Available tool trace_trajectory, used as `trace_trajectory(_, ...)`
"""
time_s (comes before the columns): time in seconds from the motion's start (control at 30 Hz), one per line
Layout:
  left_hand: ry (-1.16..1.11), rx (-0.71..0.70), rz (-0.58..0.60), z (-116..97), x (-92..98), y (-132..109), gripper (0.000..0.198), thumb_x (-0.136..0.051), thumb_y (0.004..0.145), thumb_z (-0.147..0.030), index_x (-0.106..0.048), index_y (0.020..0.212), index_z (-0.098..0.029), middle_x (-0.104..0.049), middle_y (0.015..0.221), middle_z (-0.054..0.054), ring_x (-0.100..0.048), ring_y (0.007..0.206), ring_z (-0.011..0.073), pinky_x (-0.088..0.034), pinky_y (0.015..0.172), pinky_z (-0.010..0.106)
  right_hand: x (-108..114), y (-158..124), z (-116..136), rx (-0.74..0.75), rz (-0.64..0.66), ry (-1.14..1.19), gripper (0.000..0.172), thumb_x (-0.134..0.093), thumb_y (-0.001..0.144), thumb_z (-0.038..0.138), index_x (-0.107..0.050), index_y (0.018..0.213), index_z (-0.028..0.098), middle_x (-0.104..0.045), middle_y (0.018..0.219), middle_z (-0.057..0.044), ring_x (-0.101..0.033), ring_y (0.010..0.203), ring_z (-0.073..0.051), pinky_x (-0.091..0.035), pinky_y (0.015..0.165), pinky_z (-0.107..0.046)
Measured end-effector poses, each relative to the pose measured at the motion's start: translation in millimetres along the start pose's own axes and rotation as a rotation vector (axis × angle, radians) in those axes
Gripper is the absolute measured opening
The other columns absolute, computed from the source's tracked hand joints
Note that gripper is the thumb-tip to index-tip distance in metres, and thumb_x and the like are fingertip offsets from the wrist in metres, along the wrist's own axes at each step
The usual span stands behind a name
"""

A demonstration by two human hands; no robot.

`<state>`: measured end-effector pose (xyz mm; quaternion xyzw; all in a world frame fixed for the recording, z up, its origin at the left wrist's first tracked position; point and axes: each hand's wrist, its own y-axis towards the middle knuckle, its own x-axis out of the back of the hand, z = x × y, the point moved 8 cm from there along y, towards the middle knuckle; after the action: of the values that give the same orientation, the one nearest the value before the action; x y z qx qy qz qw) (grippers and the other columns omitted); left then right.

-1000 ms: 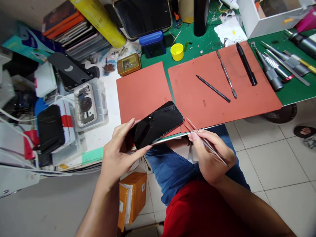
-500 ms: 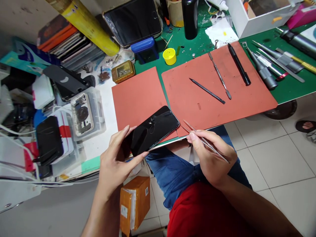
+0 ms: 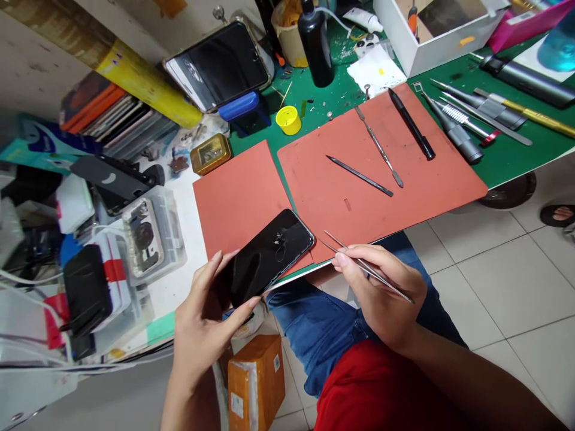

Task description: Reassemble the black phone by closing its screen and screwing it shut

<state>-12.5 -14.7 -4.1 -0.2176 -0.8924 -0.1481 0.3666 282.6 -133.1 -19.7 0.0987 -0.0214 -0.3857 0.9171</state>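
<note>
From my remote seat I see a green worktop (image 3: 505, 157) carrying two terracotta mats side by side, a smaller left mat (image 3: 229, 194) and a wider right mat (image 3: 308, 179). Behind them stand a yellow cup (image 3: 288, 121), a gold tin (image 3: 211, 154) and a black bottle (image 3: 317, 54). A grey-handled tool (image 3: 460, 140) lies just right. At far left, I can't fairly tell what touches the worktop.
</note>
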Motion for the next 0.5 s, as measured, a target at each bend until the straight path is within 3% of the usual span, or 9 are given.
trace_trajectory(0.2, -0.103, -0.005, -0.022, -2.9, 3.1, 1.1, 0.089, -0.089, 0.095, -0.017, -0.051, 0.171, -0.045, -0.067, 0.161, 0.008, -0.065, 0.148, 0.0282, -0.052, 0.129, 0.049, -6.3, 3.3, -0.6, -0.012, 0.052, 0.024, 0.015, -0.081, 0.094, 0.007, -0.083, 0.097, 0.022, -0.086, 0.091, 0.0, -0.082, 0.075, -0.015, -0.07, 0.075, -0.024)
trace_trajectory(0.37, -0.092, 0.031, -0.019, 2.3, 4.7, -1.6, 0.09, -0.088, 0.095, -0.018, -0.05, 0.172, -0.046, -0.067, 0.162, 0.007, -0.064, 0.15, 0.0298, -0.049, 0.132, 0.054, -1.2, 0.9, 3.9, 0.026, 0.062, 0.079, 0.021, -0.079, 0.094, 0.003, -0.083, 0.101, 0.023, -0.085, 0.093, 0.0, -0.082, 0.079, -0.015, -0.07, 0.076, -0.025)
trace_trajectory(0.5, -0.096, 0.062, -0.035, 4.1, 6.9, -3.8, 0.086, -0.087, 0.097, -0.021, -0.051, 0.171, -0.045, -0.068, 0.162, 0.007, -0.066, 0.149, 0.0309, -0.048, 0.132, 0.055, 7.6, 9.5, 6.9, 0.03, 0.005, -0.01, 0.019, -0.081, 0.096, 0.008, -0.083, 0.105, 0.024, -0.086, 0.092, 0.001, -0.082, 0.073, -0.015, -0.071, 0.072, -0.026)
